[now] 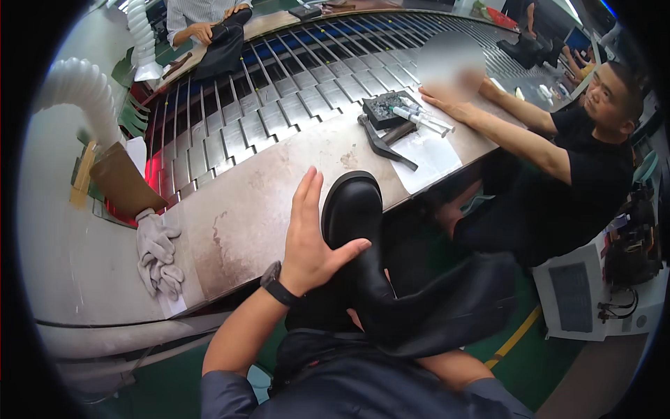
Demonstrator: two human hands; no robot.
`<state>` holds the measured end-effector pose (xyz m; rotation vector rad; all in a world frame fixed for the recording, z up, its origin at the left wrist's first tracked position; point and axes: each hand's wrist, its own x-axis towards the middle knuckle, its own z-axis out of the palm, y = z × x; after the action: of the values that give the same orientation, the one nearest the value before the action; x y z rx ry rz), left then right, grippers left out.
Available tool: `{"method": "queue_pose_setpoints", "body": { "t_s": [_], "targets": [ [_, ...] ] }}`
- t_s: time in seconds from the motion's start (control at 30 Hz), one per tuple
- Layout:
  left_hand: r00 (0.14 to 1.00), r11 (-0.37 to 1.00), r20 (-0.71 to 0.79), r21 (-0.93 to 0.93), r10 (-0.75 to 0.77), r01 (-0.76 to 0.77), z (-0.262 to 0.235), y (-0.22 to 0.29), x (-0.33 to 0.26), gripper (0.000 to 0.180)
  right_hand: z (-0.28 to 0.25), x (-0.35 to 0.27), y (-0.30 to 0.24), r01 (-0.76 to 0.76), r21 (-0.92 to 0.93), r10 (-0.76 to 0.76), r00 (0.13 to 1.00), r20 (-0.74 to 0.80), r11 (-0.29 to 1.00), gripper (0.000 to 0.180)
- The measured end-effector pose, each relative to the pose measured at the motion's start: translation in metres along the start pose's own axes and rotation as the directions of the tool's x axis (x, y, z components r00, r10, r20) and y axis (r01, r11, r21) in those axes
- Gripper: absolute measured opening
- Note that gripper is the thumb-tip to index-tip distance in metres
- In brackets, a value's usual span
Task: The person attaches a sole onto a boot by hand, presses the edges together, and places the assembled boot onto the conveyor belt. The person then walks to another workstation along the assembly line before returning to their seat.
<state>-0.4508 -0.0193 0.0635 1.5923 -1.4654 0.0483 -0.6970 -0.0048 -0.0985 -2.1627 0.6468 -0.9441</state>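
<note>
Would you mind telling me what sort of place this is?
Probably a footwear factory line: a slatted conveyor carries a black boot past seated workers, the left hand rests on another black boot, and a white extraction hose hangs beside it.

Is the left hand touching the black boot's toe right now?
Touching. The head view shows the left hand laid flat against the black boot, thumb pressed across its upper beside the toe, with no gap between them.
</note>
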Motion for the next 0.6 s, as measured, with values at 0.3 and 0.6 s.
{"method": "queue_pose_setpoints", "body": {
  "t_s": [0.3,0.6],
  "targets": [
    [0.936,0.974,0.343,-0.174,-0.079,0.145,0.026,-0.027,0.043,0.121,0.005,0.011,0.009,0.01,-0.005,-0.01,0.999,-0.046,1.0,0.044],
    [0.925,0.983,0.362,-0.092,-0.113,0.156,0.026,-0.019,0.051,0.084,0.011,0.021,0.016,0.009,0.032,-0.006,0.997,-0.079,0.999,0.044]
  ]
}}
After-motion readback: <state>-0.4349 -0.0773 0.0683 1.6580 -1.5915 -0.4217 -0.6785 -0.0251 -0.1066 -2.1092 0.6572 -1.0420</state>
